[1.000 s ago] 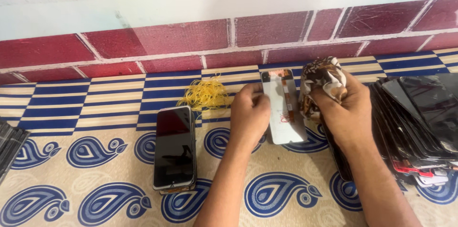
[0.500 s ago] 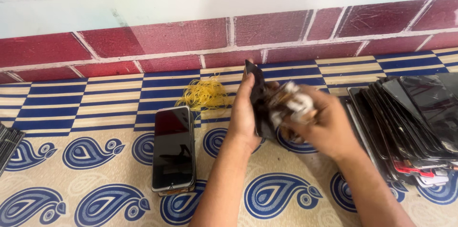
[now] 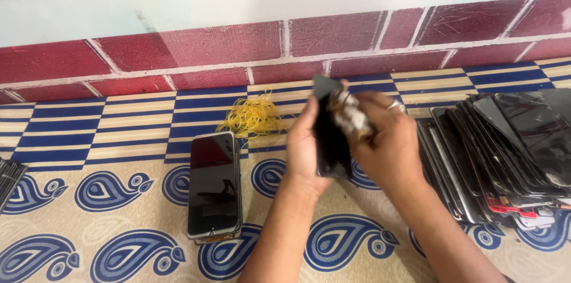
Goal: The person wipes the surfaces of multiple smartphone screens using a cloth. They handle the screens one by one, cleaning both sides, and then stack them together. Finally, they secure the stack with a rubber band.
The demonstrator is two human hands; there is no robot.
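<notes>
Black phone screen (image 3: 329, 134) stands on edge — left hand (image 3: 303, 146) gripping it, right hand (image 3: 386, 146) pressing bunched cloth (image 3: 350, 113) against it.

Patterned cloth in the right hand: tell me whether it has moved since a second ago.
Yes. The cloth has shifted left, from right of the panel onto its dark face.

Red brick-pattern wall (image 3: 196, 45), patterned mat (image 3: 119, 211)

2 hands (image 3: 306, 143), 1 held phone screen (image 3: 330, 134), 1 patterned cloth (image 3: 351, 118), 1 small screen stack (image 3: 214, 185), 1 rubber-band heap (image 3: 253, 118)
</notes>
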